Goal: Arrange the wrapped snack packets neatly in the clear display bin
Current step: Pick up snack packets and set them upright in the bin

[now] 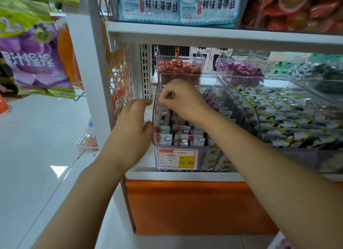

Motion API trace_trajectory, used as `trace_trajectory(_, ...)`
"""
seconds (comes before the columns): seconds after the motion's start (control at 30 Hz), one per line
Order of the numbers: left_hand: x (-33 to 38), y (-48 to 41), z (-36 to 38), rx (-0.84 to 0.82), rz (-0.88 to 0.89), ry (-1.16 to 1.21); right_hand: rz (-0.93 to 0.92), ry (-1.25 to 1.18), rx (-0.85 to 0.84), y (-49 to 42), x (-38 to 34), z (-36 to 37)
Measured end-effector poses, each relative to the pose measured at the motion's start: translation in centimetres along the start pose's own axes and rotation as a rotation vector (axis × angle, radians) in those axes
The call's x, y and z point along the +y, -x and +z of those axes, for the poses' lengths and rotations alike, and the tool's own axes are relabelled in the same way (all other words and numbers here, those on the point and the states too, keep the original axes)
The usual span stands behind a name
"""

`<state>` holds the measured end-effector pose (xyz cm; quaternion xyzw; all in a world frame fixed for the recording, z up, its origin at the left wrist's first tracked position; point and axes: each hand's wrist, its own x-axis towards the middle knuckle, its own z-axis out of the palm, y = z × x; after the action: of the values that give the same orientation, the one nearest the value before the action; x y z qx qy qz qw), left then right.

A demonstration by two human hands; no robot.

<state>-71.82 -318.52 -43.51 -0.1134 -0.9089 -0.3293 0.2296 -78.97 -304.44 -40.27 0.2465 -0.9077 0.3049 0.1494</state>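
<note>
Wrapped snack packets [182, 138], white with red-balloon and cloud print: stood on edge in tight rows at the front of the clear display bin [206, 150], looser and more tilted toward the rear. Bin seated on a white shelf [185, 175], price label [177, 158] clipped to its front, just beside a second clear bin [289, 115] of yellow-cornered packets.

Left hand [133, 126]: laid against the outer left wall of the bin, fingers relaxed and fairly straight, thumb touching the wall lower down; nothing gripped. Judged to be a brace.

Right hand [182, 98]: reached over the rim into the rear left of the bin, fingers curled downward among the packets. Could not be told whether a packet was pinched, fingertips hidden behind the knuckles.

Step in hand, as judged: straightening of the rear rows, front rows already orderly.

Possible faults from here:
- Toppling of the neat front rows, caused by the right forearm, low above them, brushing their upper edges.
- Domino collapse of a rear row, caused by pulling one packet from a tightly packed line.
- Sliding of the bin along the shelf, caused by a sideways push of the right hand against a loosened brace.
- Loss of a packet over the low front lip to the floor [46, 137], caused by crowding near the front.
</note>
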Motion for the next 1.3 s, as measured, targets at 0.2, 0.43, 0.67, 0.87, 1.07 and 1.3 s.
trace_trajectory(0.2,1.0,-0.3,-0.2,0.164,0.098,0.012,0.065,-0.313,0.451,3.3,0.0,-3.4)
trace_trajectory(0.43,2.7,-0.1,0.5,0.114,0.039,0.184,0.261,-0.752,0.515,8.2,1.5,-5.1)
trace_trajectory(0.67,3.8,0.1,0.7,0.000,-0.134,0.514,0.426,-1.162,0.424,10.9,2.7,-4.4)
trace_trajectory(0.87,3.6,-0.3,1.1,-0.085,-0.335,0.846,0.444,-1.306,0.372,11.0,3.3,-5.0)
trace_trajectory(1.07,3.8,-0.2,1.7,0.069,-0.230,0.564,0.487,-1.428,0.306,11.1,3.7,-5.4)
trace_trajectory(1.3,3.8,-0.3,1.5,0.063,-0.224,0.604,0.497,-1.444,0.299,11.2,4.0,-5.6)
